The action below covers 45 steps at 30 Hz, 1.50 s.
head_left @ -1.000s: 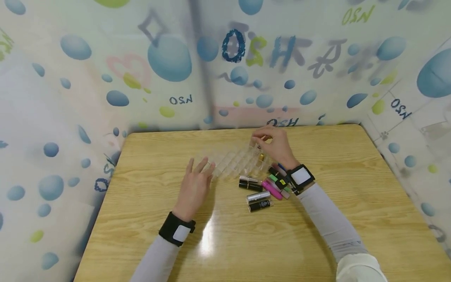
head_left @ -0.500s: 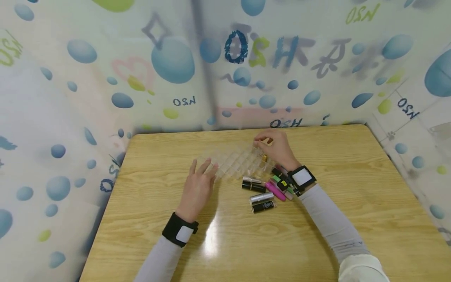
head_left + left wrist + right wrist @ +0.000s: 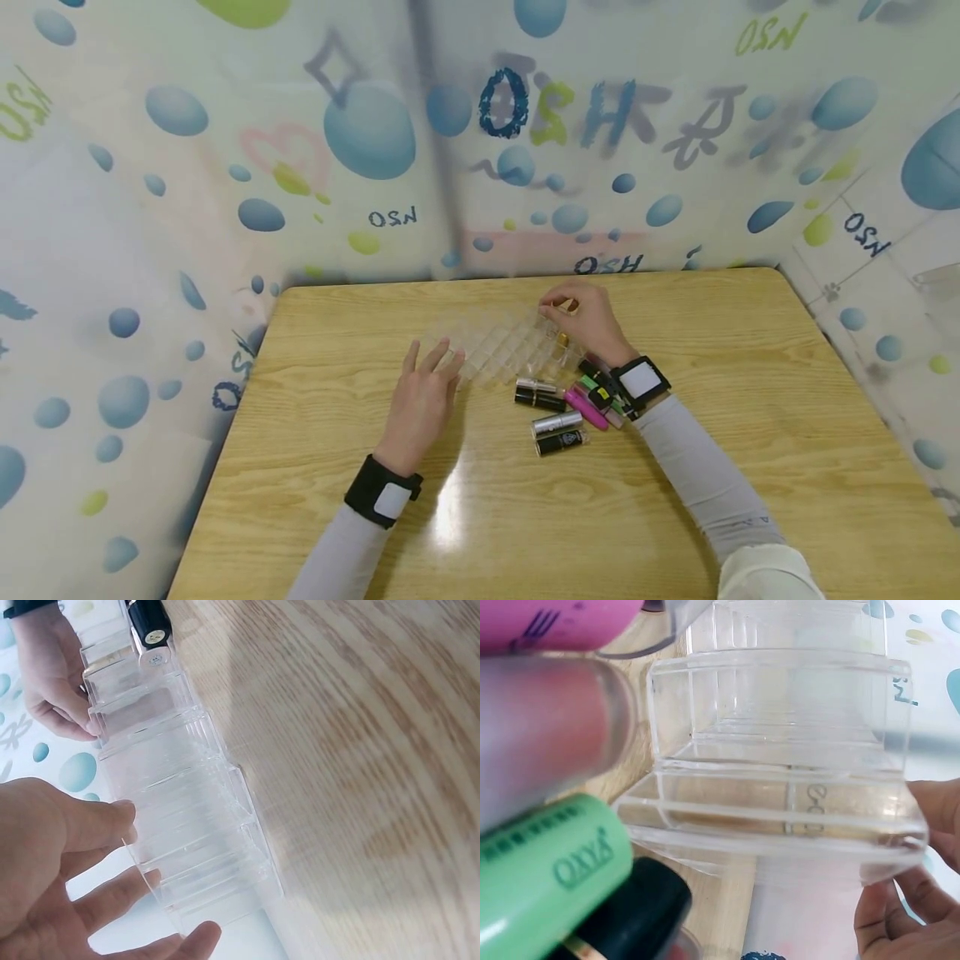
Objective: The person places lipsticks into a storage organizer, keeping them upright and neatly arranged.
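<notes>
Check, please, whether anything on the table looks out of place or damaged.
Slight disorder: the lipsticks and magenta cosmetic tube lie at different angles beside the clear compartmented organizer. Nothing visible looks spilled or broken.

Organiser [image 3: 498, 346] is transp, one tube [image 3: 587, 408] pink, wall [image 3: 450, 187] blue-spotted.

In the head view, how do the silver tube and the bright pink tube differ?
Colour: the silver tube is metallic grey, the pink tube vivid magenta.
Slant: in the picture, the silver tube rises slightly rightward; the pink tube drops rightward.
Neighbours: the silver tube lies alongside a black tube; the pink tube borders the cluster.
Both lie outside the clear organizer.
</notes>
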Available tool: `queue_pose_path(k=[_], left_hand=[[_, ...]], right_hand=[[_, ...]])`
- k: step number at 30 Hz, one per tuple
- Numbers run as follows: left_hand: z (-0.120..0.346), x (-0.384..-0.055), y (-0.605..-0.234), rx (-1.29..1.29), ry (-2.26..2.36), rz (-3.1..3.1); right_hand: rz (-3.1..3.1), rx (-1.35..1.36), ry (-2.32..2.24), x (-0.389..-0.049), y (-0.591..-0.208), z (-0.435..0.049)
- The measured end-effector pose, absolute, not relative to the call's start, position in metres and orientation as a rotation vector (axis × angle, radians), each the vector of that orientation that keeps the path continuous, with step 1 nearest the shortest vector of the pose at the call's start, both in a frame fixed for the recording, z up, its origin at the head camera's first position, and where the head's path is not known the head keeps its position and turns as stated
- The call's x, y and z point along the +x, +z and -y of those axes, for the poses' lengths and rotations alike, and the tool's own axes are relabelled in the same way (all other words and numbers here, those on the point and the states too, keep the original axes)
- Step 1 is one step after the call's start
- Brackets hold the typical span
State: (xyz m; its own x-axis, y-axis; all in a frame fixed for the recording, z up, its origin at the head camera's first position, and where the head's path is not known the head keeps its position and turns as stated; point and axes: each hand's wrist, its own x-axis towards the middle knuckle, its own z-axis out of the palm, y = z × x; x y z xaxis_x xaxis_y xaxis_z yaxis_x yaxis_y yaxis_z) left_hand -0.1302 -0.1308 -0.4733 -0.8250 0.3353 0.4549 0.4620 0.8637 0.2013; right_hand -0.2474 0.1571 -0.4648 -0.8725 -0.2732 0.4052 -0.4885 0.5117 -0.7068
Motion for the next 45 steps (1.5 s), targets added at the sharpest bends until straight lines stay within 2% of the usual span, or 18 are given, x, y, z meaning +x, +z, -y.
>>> queue_pose_path(k=[19,36,45], left_hand=[[0.136,-0.128,-0.472,-0.537,-0.402,2.684],[0.129,-0.117,-0.457,-0.618,-0.443,2.673],[0.119,-0.105,-0.451,-0.749,-0.522,2.609]], right_hand=[[2.506,0.796,1.141,-0.230,-0.445,-0.158],[2.567,0.943,1.017,-0.153,-0.432,-0.174],[2.748,1.072,0.894,-0.128,-0.434,-0.186]])
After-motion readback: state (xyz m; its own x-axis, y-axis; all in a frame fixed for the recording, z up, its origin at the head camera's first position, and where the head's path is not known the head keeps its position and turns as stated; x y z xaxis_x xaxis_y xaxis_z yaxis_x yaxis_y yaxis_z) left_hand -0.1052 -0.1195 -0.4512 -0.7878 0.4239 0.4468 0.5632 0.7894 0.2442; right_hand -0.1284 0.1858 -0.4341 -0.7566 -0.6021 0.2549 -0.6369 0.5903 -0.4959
